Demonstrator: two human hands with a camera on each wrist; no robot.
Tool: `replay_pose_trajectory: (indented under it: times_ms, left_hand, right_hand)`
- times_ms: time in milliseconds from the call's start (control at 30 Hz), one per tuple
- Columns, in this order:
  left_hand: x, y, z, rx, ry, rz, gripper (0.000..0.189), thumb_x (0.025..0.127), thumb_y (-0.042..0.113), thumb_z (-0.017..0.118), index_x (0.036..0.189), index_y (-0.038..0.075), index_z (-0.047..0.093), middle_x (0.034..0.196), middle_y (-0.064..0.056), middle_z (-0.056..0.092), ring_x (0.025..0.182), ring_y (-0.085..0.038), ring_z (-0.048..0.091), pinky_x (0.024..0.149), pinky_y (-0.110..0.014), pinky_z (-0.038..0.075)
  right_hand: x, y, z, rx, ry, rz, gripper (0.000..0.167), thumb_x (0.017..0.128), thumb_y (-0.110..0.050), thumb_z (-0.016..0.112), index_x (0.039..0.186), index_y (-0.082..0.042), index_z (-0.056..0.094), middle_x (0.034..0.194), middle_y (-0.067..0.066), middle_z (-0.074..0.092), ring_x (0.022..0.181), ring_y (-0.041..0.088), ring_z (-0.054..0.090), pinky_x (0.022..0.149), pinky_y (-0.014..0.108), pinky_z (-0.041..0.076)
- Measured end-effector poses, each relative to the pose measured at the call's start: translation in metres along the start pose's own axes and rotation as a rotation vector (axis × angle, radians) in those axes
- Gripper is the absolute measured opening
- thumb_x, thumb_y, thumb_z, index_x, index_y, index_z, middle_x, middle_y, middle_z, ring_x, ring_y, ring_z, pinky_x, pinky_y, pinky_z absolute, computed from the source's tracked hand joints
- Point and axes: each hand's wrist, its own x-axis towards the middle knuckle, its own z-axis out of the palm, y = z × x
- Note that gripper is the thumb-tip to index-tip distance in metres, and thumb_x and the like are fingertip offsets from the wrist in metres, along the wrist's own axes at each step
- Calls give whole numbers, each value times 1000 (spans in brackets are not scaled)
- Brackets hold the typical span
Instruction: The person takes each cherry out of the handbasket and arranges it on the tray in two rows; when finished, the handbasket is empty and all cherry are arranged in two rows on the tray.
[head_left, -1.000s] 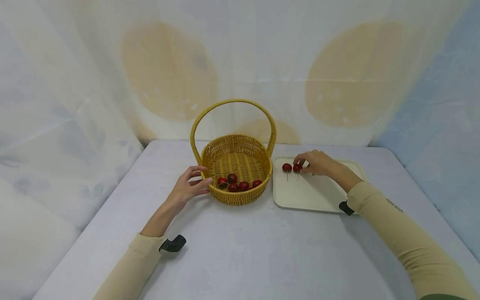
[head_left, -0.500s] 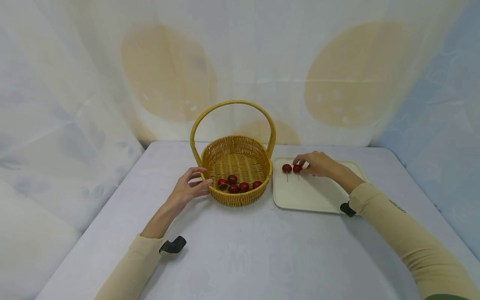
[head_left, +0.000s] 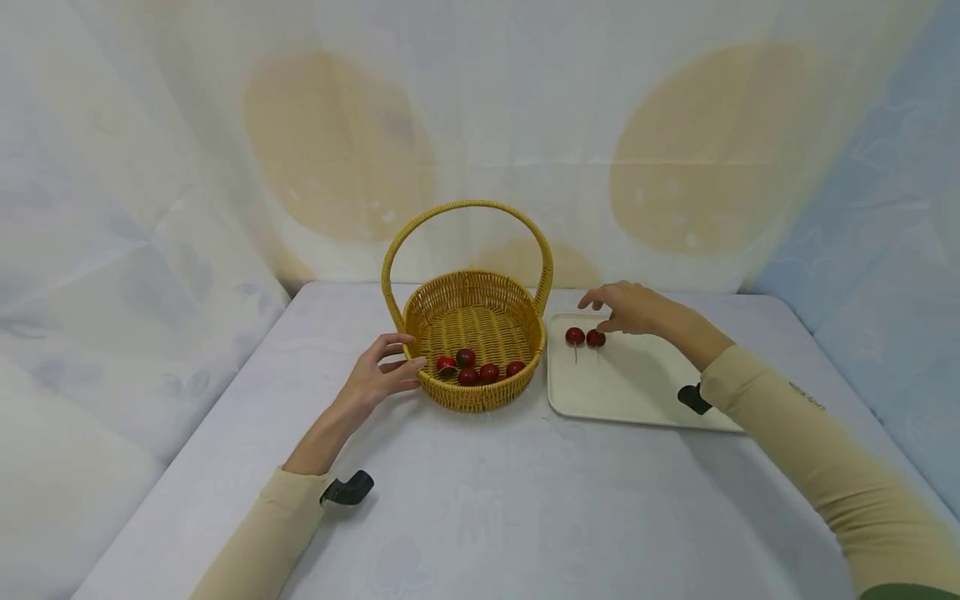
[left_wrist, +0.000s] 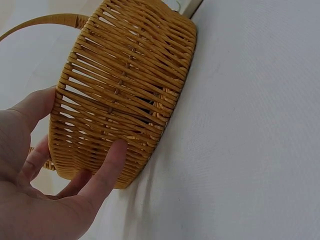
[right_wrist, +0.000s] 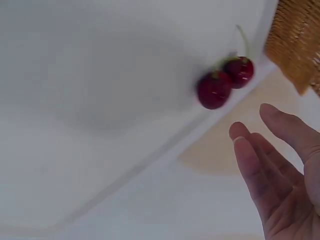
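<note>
My left hand [head_left: 369, 379] rests against the left side of the yellow wicker basket [head_left: 471, 397], thumb at the rim and fingers spread. In the left wrist view, one finger [left_wrist: 107, 170] touches the woven outer wall. My right hand [head_left: 633, 310] hovers over the far side of the cream tray [head_left: 622, 392]. Its fingers are parted and hold nothing. Just below them on the tray lie two dark red cherries with stems, a left cherry [head_left: 575, 336] and a right cherry [head_left: 596, 338]. The right wrist view shows the cherries [right_wrist: 214, 90] apart from the fingertips.
Several cherries [head_left: 488, 373] lie at the near side inside the basket, whose tall arched handle [head_left: 468, 203] rises above it. The tray stands right beside the basket on a white-covered table [head_left: 480, 500]. Curtains [head_left: 517, 100] hang behind the table.
My right hand was at the right cherry on the tray. It has since come off that cherry and risen, leaving both in place. The left hand stays at the basket.
</note>
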Motion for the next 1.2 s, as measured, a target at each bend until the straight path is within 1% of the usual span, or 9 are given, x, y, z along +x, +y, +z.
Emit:
replay_pose_trajectory:
  times_ms: [133,367,500,633,733,800,900,967,1200]
  left_hand:
    - [0,0,0,3,3,0,67,90,33,73,142,8,38,145,-17,37,124,-37,55,96,-50,56]
    - [-1,2,0,3,4,8,68,90,33,72,142,8,37,146,-17,37,125,-36,55,96,-50,56]
    - [-1,1,0,-1,4,8,67,90,33,72,142,8,37,145,-17,37,124,-35,55,96,-50,56]
    - [0,0,0,-12,2,4,67,89,32,73,142,8,38,145,-18,37,122,-34,56,96,-50,56]
    - [0,0,0,-16,0,3,67,89,32,73,142,9,38,145,-17,36,122,-34,56,96,-49,56]
    - [0,0,0,-11,1,2,67,89,33,73,141,10,39,145,-17,37,122,-34,56,95,-48,57]
    - [0,1,1,-4,3,2,67,89,34,73,141,11,39,146,-17,37,124,-35,55,95,-48,57]
    - [0,1,2,-7,2,6,68,89,34,73,141,10,39,146,-17,36,124,-36,55,94,-47,57]
    - [-2,2,-1,-10,2,13,68,88,34,74,141,10,39,144,-17,37,123,-35,56,94,-48,57]
  right_hand:
    - [6,-16,-14,-52,28,-39,41,87,-10,74,126,-10,62,117,17,66,89,25,70,76,38,61]
    - [14,-51,-28,-69,47,-125,32,87,-15,75,119,-11,67,109,10,67,86,21,68,81,39,60]
    - [18,-68,-28,-96,79,-201,26,88,-19,74,112,-9,70,102,7,68,81,18,66,78,36,59]
    - [22,-83,-28,-117,98,-262,21,89,-17,73,107,-8,71,88,4,69,76,15,64,73,34,57]
    - [24,-94,-29,-117,97,-280,19,89,-16,73,106,-9,71,82,2,69,74,14,62,71,33,56]
    - [27,-99,-30,-116,93,-292,19,88,-15,74,106,-9,71,82,2,70,74,14,62,71,32,56]
    - [32,-104,-29,-108,85,-309,20,88,-14,74,108,-9,72,86,3,71,77,14,62,73,31,57]
    - [36,-107,-28,-99,66,-300,22,88,-13,73,110,-9,71,88,3,70,78,14,61,75,31,57]
    - [50,-118,-16,-87,-80,-248,26,91,-17,71,117,-10,69,92,2,68,82,14,60,77,28,56]
